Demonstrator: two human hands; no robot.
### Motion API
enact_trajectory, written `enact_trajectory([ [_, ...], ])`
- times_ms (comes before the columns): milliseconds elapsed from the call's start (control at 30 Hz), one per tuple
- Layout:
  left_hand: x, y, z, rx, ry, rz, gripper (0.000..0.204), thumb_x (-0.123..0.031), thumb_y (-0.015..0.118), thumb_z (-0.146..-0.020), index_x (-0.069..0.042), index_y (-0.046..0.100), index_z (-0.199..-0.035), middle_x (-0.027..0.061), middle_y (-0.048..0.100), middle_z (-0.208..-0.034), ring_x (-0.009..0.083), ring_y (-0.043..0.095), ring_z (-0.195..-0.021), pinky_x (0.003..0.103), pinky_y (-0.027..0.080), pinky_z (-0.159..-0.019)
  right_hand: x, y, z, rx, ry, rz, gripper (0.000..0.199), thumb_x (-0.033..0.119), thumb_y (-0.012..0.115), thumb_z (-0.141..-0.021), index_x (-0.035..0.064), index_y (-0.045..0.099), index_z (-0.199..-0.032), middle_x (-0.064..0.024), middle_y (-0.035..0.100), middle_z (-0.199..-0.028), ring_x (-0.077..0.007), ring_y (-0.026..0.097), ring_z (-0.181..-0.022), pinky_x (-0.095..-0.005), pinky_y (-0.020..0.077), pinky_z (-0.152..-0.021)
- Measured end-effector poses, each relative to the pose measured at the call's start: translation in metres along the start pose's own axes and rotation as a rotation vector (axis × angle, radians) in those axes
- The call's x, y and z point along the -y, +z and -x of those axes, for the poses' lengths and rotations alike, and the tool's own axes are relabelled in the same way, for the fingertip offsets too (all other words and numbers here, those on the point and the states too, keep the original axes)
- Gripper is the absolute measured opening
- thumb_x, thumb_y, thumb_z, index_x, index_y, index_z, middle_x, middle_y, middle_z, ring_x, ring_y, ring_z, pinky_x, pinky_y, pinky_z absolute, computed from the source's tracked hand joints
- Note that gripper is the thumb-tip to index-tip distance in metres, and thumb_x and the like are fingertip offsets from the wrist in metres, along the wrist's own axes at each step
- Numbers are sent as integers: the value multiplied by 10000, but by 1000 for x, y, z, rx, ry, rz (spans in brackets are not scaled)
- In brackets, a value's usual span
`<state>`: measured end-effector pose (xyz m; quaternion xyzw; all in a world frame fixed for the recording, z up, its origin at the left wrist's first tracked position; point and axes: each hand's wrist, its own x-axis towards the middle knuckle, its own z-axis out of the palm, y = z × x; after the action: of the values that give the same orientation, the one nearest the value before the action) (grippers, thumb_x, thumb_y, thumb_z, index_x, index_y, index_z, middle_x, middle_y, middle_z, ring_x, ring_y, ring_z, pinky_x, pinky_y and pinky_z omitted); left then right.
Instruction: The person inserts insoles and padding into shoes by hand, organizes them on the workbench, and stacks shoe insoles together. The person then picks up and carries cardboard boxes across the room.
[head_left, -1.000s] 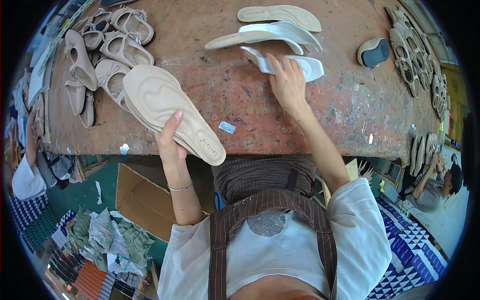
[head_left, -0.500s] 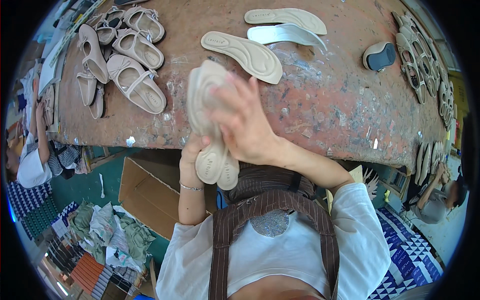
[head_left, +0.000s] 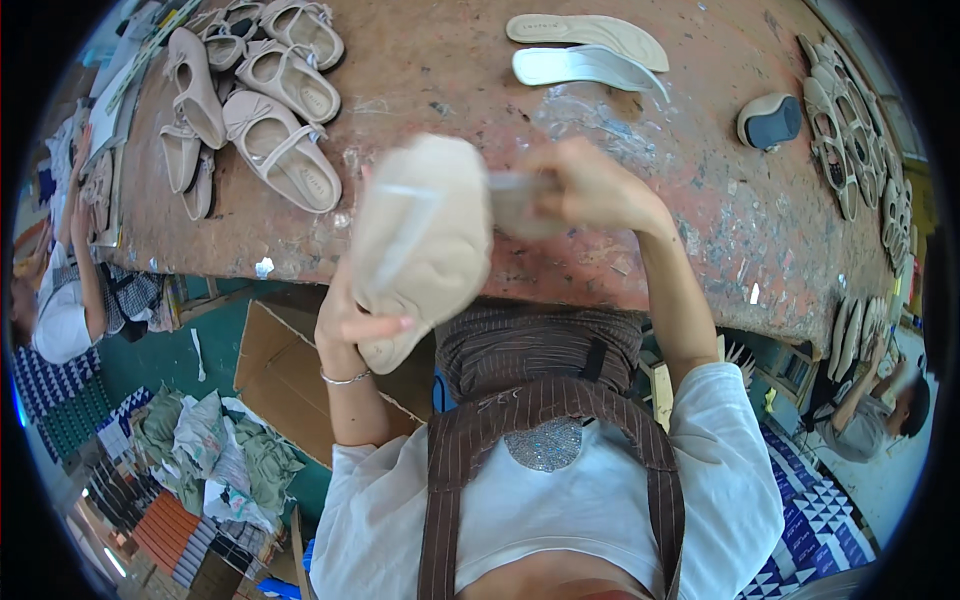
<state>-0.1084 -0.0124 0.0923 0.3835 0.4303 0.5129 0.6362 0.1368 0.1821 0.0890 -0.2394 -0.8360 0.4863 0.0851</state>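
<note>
A beige padded insole (head_left: 430, 230) stands tilted up in my left hand (head_left: 355, 320), whose thumb lies across its narrow lower part. A whitish streak runs over its face. Whether more insoles are stacked behind it, I cannot tell. To its right, my right hand (head_left: 585, 185) is closed on a blurred grey-brown thing (head_left: 515, 200) beside the insole's edge, too smeared to name. Beyond my hands, another beige insole (head_left: 610, 38) and a white curved insole-shaped piece (head_left: 585, 67) lie on the worn table (head_left: 700, 220).
Several beige strap shoes (head_left: 285, 150) lie at the table's left. A single shoe (head_left: 768, 120) rests on its side at the right, near a row of shoes (head_left: 830, 140). An open cardboard box (head_left: 290, 380) stands below the near edge. Other people sit or stand at both sides.
My right hand has left the insoles and moved right, now closed on a blurred thing. The insole that lay nearest on the table is gone from there. The held insole has turned slightly.
</note>
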Motion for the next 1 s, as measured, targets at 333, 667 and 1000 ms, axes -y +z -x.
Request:
enact_trajectory([
  [333, 31, -7, -3, 48, 10, 250, 927, -171, 779, -634, 32, 379, -1445, 251, 573, -1284, 386, 598, -1191, 504, 485, -1034, -43, -20, -55, -610, 341, 386, 499, 509, 525, -976, 117, 653, -1258, -209, 723, -933, -380, 697, -884, -469, 533, -774],
  [667, 37, 3, -25, -300, 72, 409, 841, -188, 647, -840, 42, 214, -1524, 336, 429, -1449, 440, 568, -1221, 510, 515, -1010, -63, 2, -45, -707, 516, 355, 253, 255, 736, -868, 51, 610, -947, -213, 673, -777, -355, 705, -771, -425, 532, -660],
  [1000, 64, 28, -47, -385, 194, 435, 932, -484, 730, -873, 29, 273, -1502, 264, 455, -1446, 357, 540, -1279, 458, 509, -1039, 51, 81, 21, -429, -65, -792, 692, -72, 640, -858, 46, 362, -1481, -140, 602, -1272, -197, 663, -1017, -297, 539, -851],
])
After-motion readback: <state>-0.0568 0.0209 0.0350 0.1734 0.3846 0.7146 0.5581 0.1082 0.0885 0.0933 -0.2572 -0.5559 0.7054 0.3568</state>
